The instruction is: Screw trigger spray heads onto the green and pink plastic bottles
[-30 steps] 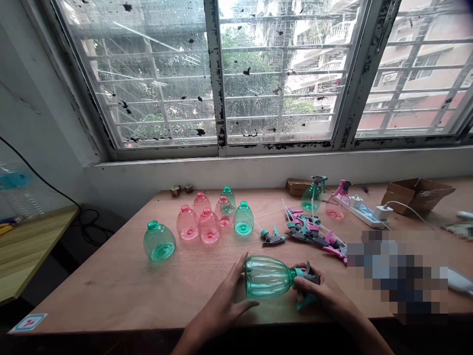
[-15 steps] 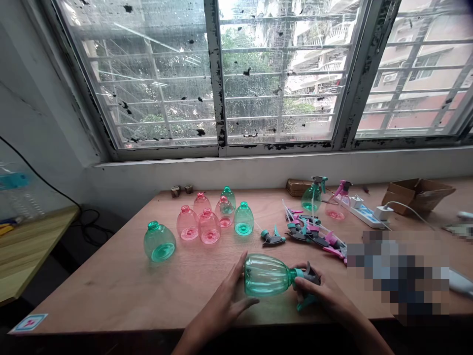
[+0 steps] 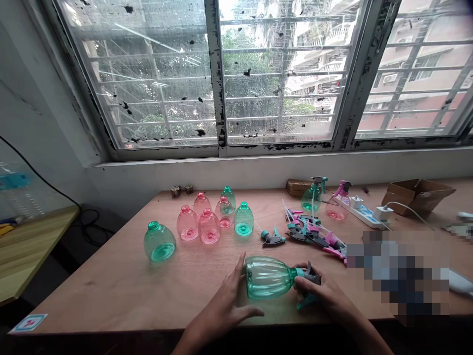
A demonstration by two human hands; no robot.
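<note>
A green spray bottle [image 3: 269,277] lies sideways above the near part of the table, its base toward the left. My right hand [image 3: 323,290] is closed around its neck and the grey and teal trigger head. My left hand [image 3: 233,296] is open by the base, thumb and fingers spread; whether a fingertip touches the bottle I cannot tell. Beyond the hands lies a loose grey and teal spray head [image 3: 272,239], beside a heap of pink, teal and grey spray heads [image 3: 308,229].
A headless green bottle [image 3: 159,241] stands at the left, near several pink bottles [image 3: 210,227] and green ones. Two bottles with heads, one green [image 3: 311,198] and one pink [image 3: 338,204], stand at the back beside a power strip [image 3: 365,214] and an open cardboard box [image 3: 414,197].
The bottle's base has dipped slightly and shifted a little to the right. My left hand has opened a bit wider, and my right hand keeps its grip at the neck.
</note>
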